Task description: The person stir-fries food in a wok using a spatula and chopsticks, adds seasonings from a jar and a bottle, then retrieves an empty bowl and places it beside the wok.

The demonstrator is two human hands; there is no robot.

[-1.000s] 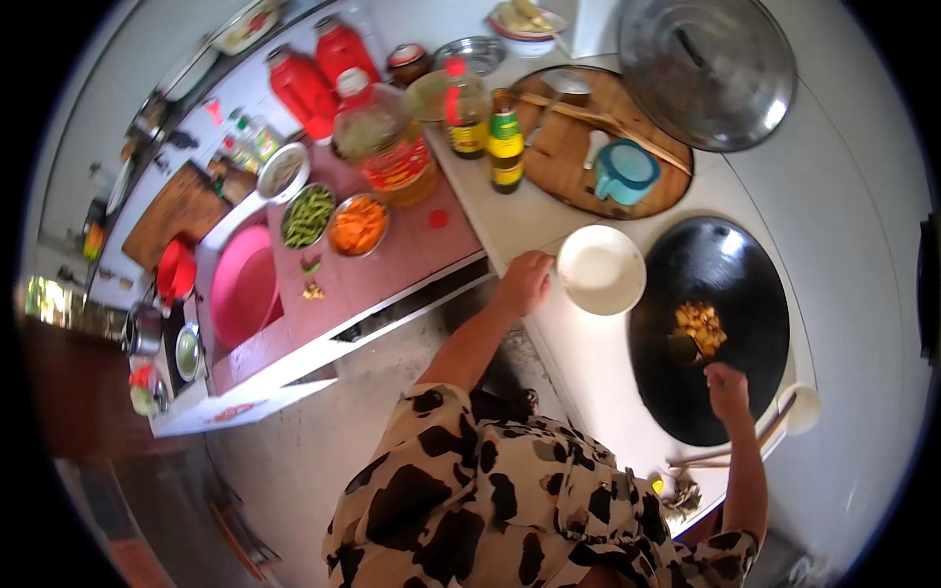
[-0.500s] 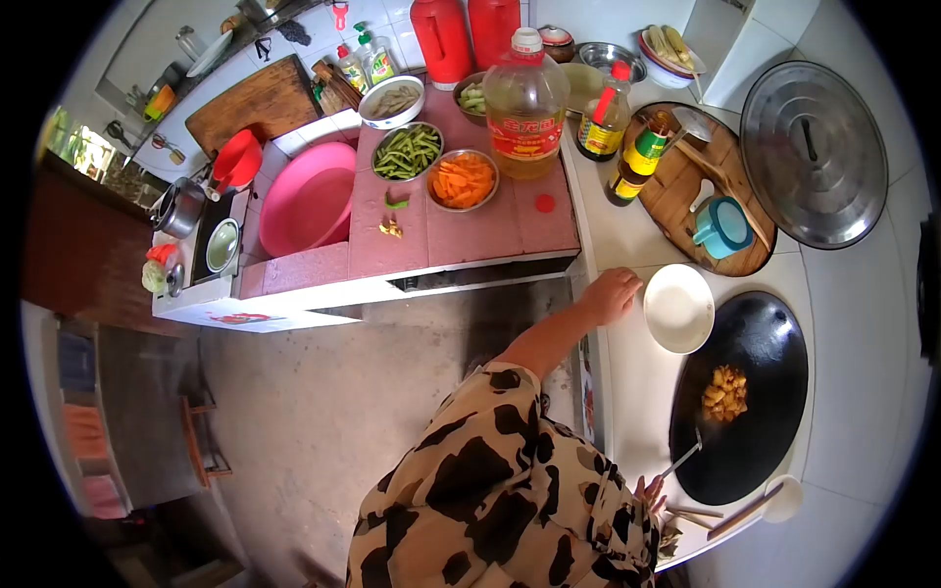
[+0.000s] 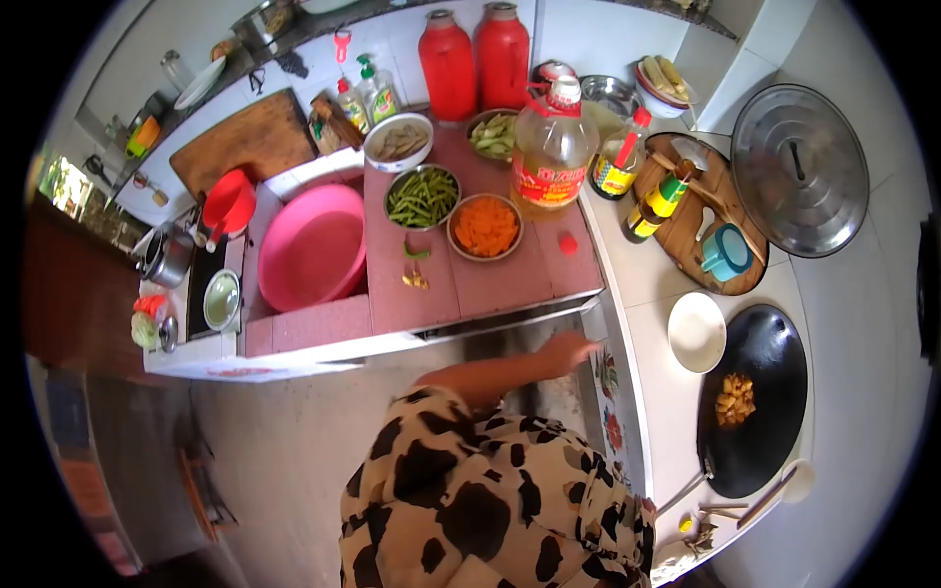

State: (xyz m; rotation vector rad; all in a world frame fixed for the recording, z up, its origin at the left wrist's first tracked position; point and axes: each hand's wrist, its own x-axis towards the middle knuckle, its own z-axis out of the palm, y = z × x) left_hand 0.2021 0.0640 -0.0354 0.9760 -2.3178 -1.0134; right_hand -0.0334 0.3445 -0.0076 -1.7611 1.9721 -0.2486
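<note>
My left hand (image 3: 569, 354) hangs in front of the counter's edge, apart from the white bowl (image 3: 697, 332) and blurred by motion. Most of my right hand (image 3: 648, 506) is hidden behind my spotted sleeve. A thin metal utensil handle (image 3: 685, 494) runs from beside it to the near edge of the black wok (image 3: 753, 461); its grip on the handle is not visible. Browned chunks of food (image 3: 735, 400) lie in the wok. The white bowl looks bare inside and stands on the counter against the wok's left side.
Sliced carrots (image 3: 484, 226), green peppers (image 3: 422, 197) and a large oil bottle (image 3: 555, 147) stand on the pink-tiled counter. Sauce bottles, a round wooden board (image 3: 676, 235) with a teal container (image 3: 726, 253), and a metal lid (image 3: 800, 171) are beyond the bowl. A pink basin (image 3: 312, 250) sits left.
My left hand has drawn back from beside the white bowl to in front of the counter. The view has shifted. The utensil's head no longer shows inside the wok, and less of my right hand is visible.
</note>
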